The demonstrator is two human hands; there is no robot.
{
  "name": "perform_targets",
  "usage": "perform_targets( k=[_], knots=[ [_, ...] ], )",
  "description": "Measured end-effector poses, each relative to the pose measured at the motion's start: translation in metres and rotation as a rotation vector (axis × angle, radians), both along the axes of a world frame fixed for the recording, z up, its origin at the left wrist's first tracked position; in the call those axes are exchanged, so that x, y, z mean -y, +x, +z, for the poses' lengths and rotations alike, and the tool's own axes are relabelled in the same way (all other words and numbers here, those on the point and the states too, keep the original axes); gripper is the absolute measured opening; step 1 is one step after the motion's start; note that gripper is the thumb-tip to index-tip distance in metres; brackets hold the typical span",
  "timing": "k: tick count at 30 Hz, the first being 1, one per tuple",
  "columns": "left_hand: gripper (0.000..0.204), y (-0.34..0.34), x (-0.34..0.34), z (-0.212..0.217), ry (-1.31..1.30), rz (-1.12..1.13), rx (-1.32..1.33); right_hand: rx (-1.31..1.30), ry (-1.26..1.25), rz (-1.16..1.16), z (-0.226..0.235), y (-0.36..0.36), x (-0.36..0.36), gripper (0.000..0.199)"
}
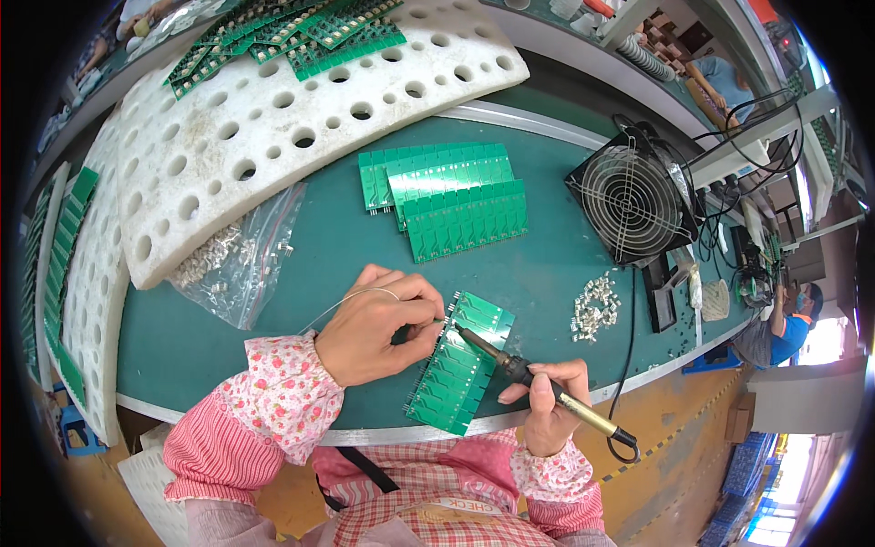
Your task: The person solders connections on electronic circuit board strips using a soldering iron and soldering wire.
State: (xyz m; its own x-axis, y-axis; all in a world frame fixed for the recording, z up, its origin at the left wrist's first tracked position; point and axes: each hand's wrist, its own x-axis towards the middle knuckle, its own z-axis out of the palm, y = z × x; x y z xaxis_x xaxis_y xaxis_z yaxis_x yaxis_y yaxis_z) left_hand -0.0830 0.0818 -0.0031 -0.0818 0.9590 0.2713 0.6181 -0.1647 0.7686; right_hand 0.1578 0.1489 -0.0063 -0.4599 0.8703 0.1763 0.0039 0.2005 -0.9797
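Observation:
On the near edge of the green work mat lies a green circuit board panel (448,387), tilted, with a row of pins along its left side. My right hand (550,408) is closed round a soldering iron (583,413); the iron's tip reaches the panel's upper left part. My left hand (375,326) pinches a thin strand of solder wire (344,299), its fingertips close beside the pins and the iron's tip. Whether wire and tip touch is too small to tell. Several more green panels (465,221) lie overlapped farther back.
Small white connectors (595,310) lie heaped at right, near a black fan (631,196) with a wire guard. A clear plastic bag (246,264) of white parts is at left. Behind it, a perforated white foam board (273,137) carries stacked circuit boards (301,36). A co-worker (791,326) sits far right.

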Motion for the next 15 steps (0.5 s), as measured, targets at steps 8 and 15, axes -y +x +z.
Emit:
perform_targets(
  k=[8, 15],
  knots=[
    [0.022, 0.0023, -0.0008, -0.0026, -0.017, 0.009, -0.055, 0.024, -0.006, 0.049, -0.0032, 0.0006, -0.0001, 0.012],
    [0.019, 0.0022, -0.0014, -0.0042, 0.013, 0.016, -0.069, 0.041, -0.006, 0.057, -0.0022, 0.0008, -0.0004, 0.012]
  ],
)
